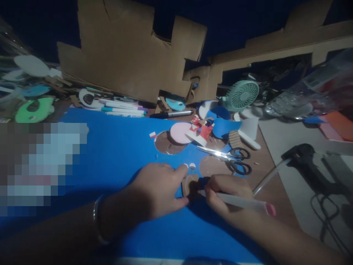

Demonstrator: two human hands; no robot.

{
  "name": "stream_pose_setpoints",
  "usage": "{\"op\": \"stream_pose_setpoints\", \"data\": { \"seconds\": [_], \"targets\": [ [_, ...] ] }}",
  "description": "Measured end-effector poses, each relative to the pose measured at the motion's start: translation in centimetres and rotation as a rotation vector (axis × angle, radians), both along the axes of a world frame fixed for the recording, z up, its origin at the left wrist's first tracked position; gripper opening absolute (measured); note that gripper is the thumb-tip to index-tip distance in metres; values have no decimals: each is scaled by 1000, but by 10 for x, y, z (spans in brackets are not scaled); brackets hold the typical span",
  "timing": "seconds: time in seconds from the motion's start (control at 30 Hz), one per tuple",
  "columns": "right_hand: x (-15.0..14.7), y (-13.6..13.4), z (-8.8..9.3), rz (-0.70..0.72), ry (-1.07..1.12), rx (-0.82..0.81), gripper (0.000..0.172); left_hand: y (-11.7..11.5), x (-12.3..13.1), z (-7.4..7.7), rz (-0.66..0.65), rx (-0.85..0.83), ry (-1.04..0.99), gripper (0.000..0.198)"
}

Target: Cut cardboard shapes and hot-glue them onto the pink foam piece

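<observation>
My left hand (pixel 160 189) lies on the blue sheet (pixel 116 147), its thumb and forefinger closed around the edge of a small brown cardboard piece (pixel 189 184). A white marker pen (pixel 245 203) with a pinkish-red end is gripped in my right hand (pixel 231 185). Its tip points left at the cardboard; shadow hides whether it touches. Two small whitish round bits, one a googly eye (pixel 192 166), sit just beyond the piece. Scissors (pixel 220 154) with black handles lie partly spread beyond my right hand.
Paper scraps (pixel 202 132) and a pink oval (pixel 180 133) lie near round holes in the sheet. Markers (pixel 124 106), a black marker (pixel 171 114) and a green fan (pixel 243 95) line the back, before upright cardboard (pixel 118 48). A glue gun (pixel 306 165) lies right.
</observation>
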State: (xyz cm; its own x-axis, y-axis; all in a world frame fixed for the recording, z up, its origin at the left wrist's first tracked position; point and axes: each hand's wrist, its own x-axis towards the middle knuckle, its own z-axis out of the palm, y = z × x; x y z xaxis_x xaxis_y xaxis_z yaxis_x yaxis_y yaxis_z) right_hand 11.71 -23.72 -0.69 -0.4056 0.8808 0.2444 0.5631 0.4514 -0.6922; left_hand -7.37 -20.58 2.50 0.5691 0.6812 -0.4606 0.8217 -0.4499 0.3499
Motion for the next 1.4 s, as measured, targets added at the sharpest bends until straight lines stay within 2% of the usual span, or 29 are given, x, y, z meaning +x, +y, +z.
{"op": "stream_pose_setpoints", "data": {
  "seconds": [0.1,0.27,0.5,1.03,1.17,1.3,1.4],
  "targets": [
    [1,-1,-4,-19,66,-1,28,-1,0,-1,-7,2,-1,33],
    [-4,2,-6,53,204,-106,23,-2,-1,-4,8,39,-15,31],
    [-8,7,-4,141,196,-161,24,-1,0,0,3,6,5,30],
    [0,0,-9,-45,59,-59,31,0,0,1,4,0,-1,34],
    [3,-1,-8,-96,87,-116,33,-1,-1,0,-1,8,8,36],
    [-1,4,-3,-142,201,-149,26,0,-1,-1,0,2,8,37],
    [-6,9,1,-98,158,-132,21,1,-1,-2,-2,7,3,37]
  ]
}}
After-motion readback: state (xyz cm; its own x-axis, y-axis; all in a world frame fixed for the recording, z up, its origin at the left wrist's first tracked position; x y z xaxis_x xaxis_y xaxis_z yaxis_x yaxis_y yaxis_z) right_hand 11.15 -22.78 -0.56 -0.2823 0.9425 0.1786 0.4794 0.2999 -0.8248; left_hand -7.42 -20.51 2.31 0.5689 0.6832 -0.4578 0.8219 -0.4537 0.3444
